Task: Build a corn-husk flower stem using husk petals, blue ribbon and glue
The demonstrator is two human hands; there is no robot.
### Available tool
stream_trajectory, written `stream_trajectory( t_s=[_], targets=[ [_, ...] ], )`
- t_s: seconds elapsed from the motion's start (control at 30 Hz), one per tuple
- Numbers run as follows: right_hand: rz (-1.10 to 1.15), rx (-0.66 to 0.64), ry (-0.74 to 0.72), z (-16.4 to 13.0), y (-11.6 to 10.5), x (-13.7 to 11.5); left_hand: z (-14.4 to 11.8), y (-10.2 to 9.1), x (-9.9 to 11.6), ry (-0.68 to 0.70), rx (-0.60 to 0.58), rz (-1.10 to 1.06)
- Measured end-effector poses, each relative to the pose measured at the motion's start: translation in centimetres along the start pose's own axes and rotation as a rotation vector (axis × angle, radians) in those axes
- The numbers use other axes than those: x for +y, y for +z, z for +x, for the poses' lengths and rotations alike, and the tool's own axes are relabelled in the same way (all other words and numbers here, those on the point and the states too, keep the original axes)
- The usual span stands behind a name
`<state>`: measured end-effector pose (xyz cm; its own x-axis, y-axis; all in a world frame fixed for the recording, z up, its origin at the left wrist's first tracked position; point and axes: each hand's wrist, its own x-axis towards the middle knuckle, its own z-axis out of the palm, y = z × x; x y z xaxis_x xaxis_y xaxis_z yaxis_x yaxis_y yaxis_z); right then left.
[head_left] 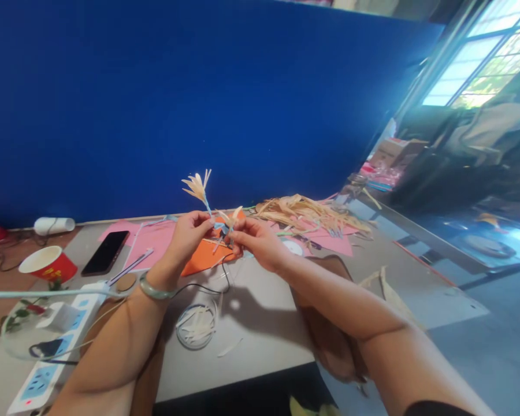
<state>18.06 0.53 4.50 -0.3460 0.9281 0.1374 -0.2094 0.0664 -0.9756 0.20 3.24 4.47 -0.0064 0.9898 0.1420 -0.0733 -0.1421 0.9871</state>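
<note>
Work in hand, judged from this view: one small straw flower with pale fringed petals on a light blue stem (198,188) appears finished at its head, standing upright above the hands. A second pale straw petal tuft (229,218) sits lower, between the two hands, and looks only partly bound to the stem. The large stock of loose material at the right suggests much is left to make up.

Items, left to right:

- Red paper cup with a white inside (47,263), on the table (260,323) at the far left edge.
- White power strip with pale blue sockets (52,358), running along the near left corner.
- Black smartphone (105,252), lying flat on a pink paper sheet (151,240).
- Left hand (188,234), closed, pinching the blue stem just below the finished flower head; a pale green bangle (155,289) circles its wrist.
- Round clear dish of thin white strips (196,326), on the table below and between the forearms.
- Orange paper sheet (201,258), directly under the hands.
- Right hand (255,240), closed, fingertips pinching the lower tuft and touching the left hand's fingertips.
- Heap of dry tan straw husk strips (305,214), on the table beyond the right hand, apart from it.
</note>
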Motion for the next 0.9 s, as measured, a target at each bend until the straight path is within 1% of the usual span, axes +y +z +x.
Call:
stream_trajectory(
  t_s=[0.1, 0.2, 0.3, 0.5, 0.63, 0.73, 0.9],
  targets=[
    [-0.116, 0.024, -0.021, 1.1, 0.5, 0.6, 0.2, -0.1, -0.1, 0.006, 0.000, 0.010],
    [-0.194, 0.044, -0.013, 2.1, 0.1, 0.9, 0.3, -0.1, -0.2, 0.015, -0.024, 0.006],
    [-0.222, 0.038, 0.006, 2.7, -0.3, 1.2, 0.2, 0.0, -0.1, 0.008, -0.044, -0.011],
    [-0.133, 0.059, 0.008, 3.3, -0.5, 2.5, -0.3, 0.5, 0.2, -0.025, -0.074, -0.049],
    [-0.065, 0.057, 0.060, 3.5, -0.6, 3.2, -0.4, 0.7, 0.1, -0.055, -0.047, -0.056],
    [-0.031, 0.054, 0.074, 3.7, -0.8, 3.5, -0.2, 0.7, -0.2, -0.061, -0.039, -0.044],
    [0.039, 0.019, 0.117, 3.8, -1.1, 3.8, -0.1, 0.6, -0.6, -0.048, -0.087, -0.019]
  ],
)
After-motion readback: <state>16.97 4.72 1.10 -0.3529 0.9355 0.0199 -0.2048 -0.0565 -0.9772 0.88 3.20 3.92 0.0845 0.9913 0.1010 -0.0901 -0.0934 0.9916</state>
